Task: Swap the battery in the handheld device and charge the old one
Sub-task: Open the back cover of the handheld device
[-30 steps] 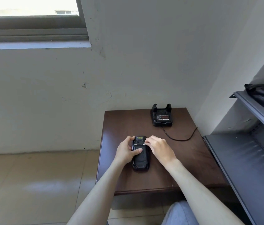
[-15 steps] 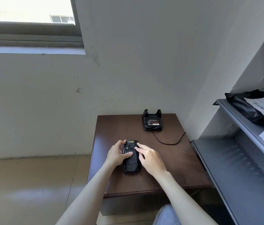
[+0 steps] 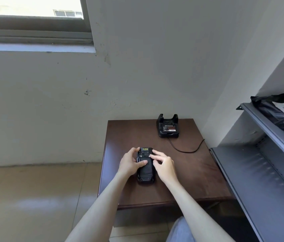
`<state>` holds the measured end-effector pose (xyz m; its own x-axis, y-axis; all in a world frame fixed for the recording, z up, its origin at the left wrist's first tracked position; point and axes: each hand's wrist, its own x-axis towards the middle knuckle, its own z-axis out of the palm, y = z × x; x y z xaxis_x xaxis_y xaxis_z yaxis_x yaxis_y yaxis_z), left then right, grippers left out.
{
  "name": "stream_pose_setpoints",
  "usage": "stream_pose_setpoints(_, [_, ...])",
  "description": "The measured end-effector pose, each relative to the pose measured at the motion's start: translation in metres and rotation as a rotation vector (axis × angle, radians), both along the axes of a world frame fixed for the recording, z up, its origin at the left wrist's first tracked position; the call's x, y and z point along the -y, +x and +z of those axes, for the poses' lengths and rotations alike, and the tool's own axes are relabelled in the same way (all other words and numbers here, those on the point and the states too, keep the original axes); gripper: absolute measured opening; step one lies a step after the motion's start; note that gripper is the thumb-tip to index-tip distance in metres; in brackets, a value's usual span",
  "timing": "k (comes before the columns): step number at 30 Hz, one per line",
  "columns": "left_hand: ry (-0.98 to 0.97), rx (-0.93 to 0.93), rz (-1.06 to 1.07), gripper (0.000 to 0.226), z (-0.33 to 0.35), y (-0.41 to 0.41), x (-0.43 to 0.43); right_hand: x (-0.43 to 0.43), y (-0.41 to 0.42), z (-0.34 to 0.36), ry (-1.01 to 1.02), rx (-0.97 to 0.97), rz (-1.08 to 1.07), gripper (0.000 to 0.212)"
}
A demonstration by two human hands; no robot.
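We sit at a dark brown counter [image 3: 190, 172] beside a grey metal shelf [image 3: 259, 180]. At its far edge a charging cradle [image 3: 168, 126] holds a battery [image 3: 169, 128]. The handheld device [image 3: 145, 168] lies face down near us. Our left hand [image 3: 130, 163] grips its side, thumb across the back; our right hand [image 3: 164, 165] rests loose, fingertips touching the top corner.
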<state>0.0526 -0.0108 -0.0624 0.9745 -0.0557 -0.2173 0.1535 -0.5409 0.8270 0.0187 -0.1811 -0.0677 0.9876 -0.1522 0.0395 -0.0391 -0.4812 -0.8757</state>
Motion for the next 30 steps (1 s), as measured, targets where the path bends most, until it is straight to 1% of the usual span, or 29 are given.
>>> stream_pose_setpoints(5, [0.032, 0.013, -0.002, 0.07, -0.001, 0.0, 0.001, 0.0, 0.003, -0.001, 0.042, -0.018, 0.002, 0.031])
stream_pose_setpoints(10, [0.039, 0.024, -0.007, 0.071, 0.001, -0.001, 0.001, 0.003, -0.001, 0.003, -0.027, 0.003, 0.052, 0.033])
stream_pose_setpoints(13, [0.059, 0.042, -0.018, 0.07, 0.002, -0.004, 0.001, 0.006, 0.0, 0.005, -0.014, 0.018, 0.078, 0.029])
stream_pose_setpoints(16, [0.072, 0.06, -0.023, 0.071, 0.003, -0.006, 0.001, 0.007, 0.003, 0.006, 0.054, 0.016, 0.043, 0.025])
stream_pose_setpoints(20, [0.077, 0.065, -0.017, 0.071, 0.008, -0.008, 0.0, 0.004, 0.009, 0.006, 0.048, -0.008, -0.009, 0.024])
stream_pose_setpoints(24, [0.073, 0.058, -0.018, 0.071, 0.008, -0.007, 0.0, 0.003, 0.011, 0.004, 0.088, -0.061, -0.028, 0.023])
stream_pose_setpoints(30, [0.07, 0.069, -0.014, 0.07, 0.004, -0.007, 0.001, 0.0, 0.01, 0.0, 0.146, -0.107, -0.061, 0.029])
